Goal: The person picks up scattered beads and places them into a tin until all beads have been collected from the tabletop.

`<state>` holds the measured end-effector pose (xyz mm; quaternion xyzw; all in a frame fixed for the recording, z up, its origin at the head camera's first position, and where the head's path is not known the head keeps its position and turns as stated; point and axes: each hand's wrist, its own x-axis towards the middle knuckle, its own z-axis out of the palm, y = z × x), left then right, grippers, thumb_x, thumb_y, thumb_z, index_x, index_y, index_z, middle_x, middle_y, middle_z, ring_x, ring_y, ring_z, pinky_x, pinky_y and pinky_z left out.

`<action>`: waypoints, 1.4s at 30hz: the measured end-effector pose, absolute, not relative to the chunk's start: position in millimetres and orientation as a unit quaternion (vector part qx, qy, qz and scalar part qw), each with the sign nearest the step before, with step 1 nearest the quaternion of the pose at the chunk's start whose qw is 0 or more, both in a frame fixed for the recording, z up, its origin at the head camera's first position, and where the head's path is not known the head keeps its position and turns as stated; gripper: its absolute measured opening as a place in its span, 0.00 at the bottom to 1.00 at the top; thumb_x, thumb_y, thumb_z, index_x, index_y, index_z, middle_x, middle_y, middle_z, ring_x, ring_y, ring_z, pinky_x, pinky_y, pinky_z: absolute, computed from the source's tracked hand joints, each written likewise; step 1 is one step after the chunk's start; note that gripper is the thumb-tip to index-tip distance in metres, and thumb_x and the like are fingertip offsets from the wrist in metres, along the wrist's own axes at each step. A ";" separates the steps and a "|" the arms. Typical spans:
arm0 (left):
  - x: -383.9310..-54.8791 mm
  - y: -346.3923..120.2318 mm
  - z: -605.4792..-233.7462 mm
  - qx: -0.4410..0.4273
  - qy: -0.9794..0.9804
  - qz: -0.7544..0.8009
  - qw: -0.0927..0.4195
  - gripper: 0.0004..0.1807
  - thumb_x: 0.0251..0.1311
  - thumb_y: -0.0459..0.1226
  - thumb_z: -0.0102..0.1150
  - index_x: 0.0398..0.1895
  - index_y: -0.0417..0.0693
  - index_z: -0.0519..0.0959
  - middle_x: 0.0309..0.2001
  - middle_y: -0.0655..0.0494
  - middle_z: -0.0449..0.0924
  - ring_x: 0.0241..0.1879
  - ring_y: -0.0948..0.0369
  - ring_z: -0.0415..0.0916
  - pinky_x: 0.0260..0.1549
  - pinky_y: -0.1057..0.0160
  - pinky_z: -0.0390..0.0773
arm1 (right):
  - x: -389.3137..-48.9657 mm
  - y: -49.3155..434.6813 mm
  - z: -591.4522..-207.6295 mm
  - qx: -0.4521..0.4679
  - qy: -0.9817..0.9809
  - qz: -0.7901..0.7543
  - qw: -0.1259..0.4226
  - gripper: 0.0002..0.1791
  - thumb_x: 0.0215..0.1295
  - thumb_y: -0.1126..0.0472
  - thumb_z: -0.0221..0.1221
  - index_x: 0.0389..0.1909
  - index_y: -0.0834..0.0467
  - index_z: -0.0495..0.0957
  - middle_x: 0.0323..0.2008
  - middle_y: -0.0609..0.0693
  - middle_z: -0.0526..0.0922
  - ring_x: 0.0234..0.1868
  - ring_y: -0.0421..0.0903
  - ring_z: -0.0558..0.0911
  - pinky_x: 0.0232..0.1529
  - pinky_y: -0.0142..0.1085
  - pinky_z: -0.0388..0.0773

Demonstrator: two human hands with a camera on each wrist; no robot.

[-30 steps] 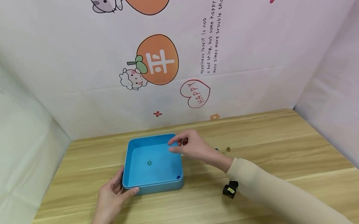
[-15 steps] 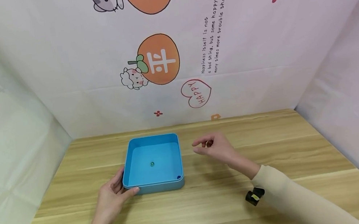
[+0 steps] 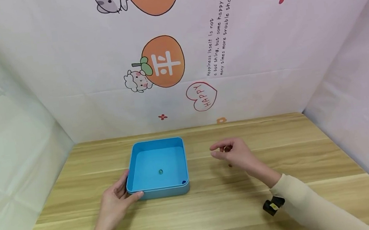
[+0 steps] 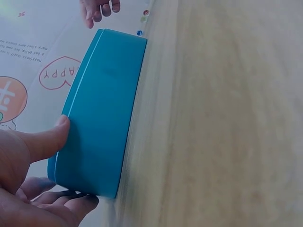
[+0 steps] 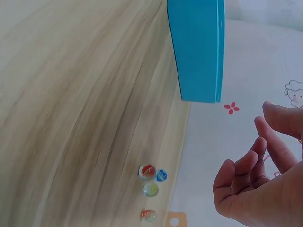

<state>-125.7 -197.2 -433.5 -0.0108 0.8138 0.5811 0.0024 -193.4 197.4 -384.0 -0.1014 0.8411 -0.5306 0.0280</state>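
Note:
A square blue box (image 3: 159, 192) stands open-topped on the table. My left hand (image 3: 114, 203) grips its near left corner, thumb on the front wall (image 4: 99, 113) and fingers around the side. Inside lie a green marble (image 3: 161, 171), near the middle of the floor, and a dark blue marble (image 3: 183, 182) in the near right corner. To the right of the box my right hand (image 3: 234, 153) hovers with thumb and forefinger apart, nothing between them. Below it several marbles are grouped on the table: red-swirled (image 5: 147, 171), blue (image 5: 161, 175), yellow-green (image 5: 150, 189) and orange-red (image 5: 148, 215).
The wood-grain table (image 3: 169, 225) ends at a printed white backdrop (image 3: 253, 96). White sheets (image 3: 354, 93) also rise at both sides. A small black device (image 3: 273, 205) sits at the right wrist.
My right hand has moved from over the box's right rim out to the right, above the marbles. The green marble has rolled toward the box's near side. My left hand stays put.

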 end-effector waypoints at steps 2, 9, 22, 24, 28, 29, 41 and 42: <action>-125.9 -197.1 -434.1 -0.014 0.813 0.583 0.003 0.51 0.61 0.30 0.76 0.82 0.36 0.56 0.81 0.40 0.53 0.78 0.46 0.54 0.67 0.58 0.68 | -193.6 200.8 -385.0 -0.098 0.845 -0.526 0.023 0.08 0.69 0.62 0.71 0.45 0.59 0.91 0.35 0.54 0.80 0.26 0.45 0.68 0.22 0.31 0.66; -126.5 -197.9 -435.9 -0.018 0.812 0.584 0.002 0.51 0.61 0.30 0.77 0.82 0.36 0.57 0.81 0.40 0.53 0.78 0.47 0.56 0.67 0.59 0.69 | -193.7 215.1 -391.1 -0.088 0.843 -0.530 0.015 0.08 0.68 0.61 0.72 0.45 0.60 0.91 0.34 0.54 0.80 0.28 0.44 0.70 0.25 0.31 0.67; -125.6 -197.8 -435.1 -0.016 0.813 0.582 0.000 0.50 0.61 0.31 0.77 0.82 0.35 0.57 0.80 0.38 0.54 0.78 0.45 0.56 0.67 0.57 0.69 | -189.5 251.1 -393.2 -0.056 0.846 -0.530 0.027 0.17 0.71 0.57 0.70 0.55 0.63 0.88 0.42 0.57 0.85 0.38 0.53 0.77 0.36 0.39 0.79; -125.4 -197.9 -435.0 -0.017 0.814 0.581 -0.001 0.50 0.61 0.31 0.77 0.82 0.35 0.57 0.80 0.38 0.55 0.77 0.45 0.57 0.67 0.57 0.69 | -189.5 255.8 -393.3 -0.052 0.848 -0.527 0.032 0.18 0.71 0.56 0.70 0.56 0.63 0.87 0.45 0.56 0.86 0.40 0.52 0.77 0.39 0.40 0.80; -125.3 -197.9 -434.8 -0.018 0.813 0.582 0.001 0.50 0.61 0.32 0.77 0.82 0.35 0.57 0.80 0.37 0.54 0.77 0.45 0.57 0.67 0.58 0.69 | -190.3 264.7 -396.1 -0.044 0.854 -0.517 0.034 0.21 0.72 0.55 0.70 0.58 0.64 0.86 0.51 0.56 0.88 0.46 0.47 0.80 0.44 0.41 0.82; -125.5 -197.9 -434.8 -0.017 0.813 0.582 0.001 0.50 0.61 0.32 0.77 0.82 0.34 0.57 0.80 0.37 0.54 0.77 0.45 0.57 0.67 0.58 0.69 | -190.8 267.1 -397.0 -0.042 0.856 -0.515 0.034 0.21 0.72 0.55 0.70 0.58 0.65 0.86 0.52 0.56 0.88 0.47 0.47 0.80 0.45 0.41 0.83; -124.3 -198.1 -436.2 -0.017 0.809 0.587 0.002 0.50 0.61 0.31 0.77 0.82 0.33 0.57 0.80 0.36 0.54 0.77 0.45 0.57 0.67 0.56 0.69 | -202.1 286.4 -409.0 -0.019 0.870 -0.492 0.033 0.22 0.68 0.58 0.72 0.57 0.67 0.86 0.40 0.55 0.83 0.41 0.48 0.77 0.35 0.37 0.77; -123.9 -198.1 -436.2 -0.017 0.809 0.587 0.002 0.50 0.61 0.31 0.77 0.81 0.33 0.57 0.80 0.36 0.55 0.77 0.44 0.57 0.67 0.56 0.70 | -202.9 286.9 -409.9 -0.018 0.870 -0.491 0.033 0.22 0.68 0.58 0.72 0.57 0.67 0.86 0.41 0.55 0.83 0.41 0.48 0.77 0.36 0.37 0.77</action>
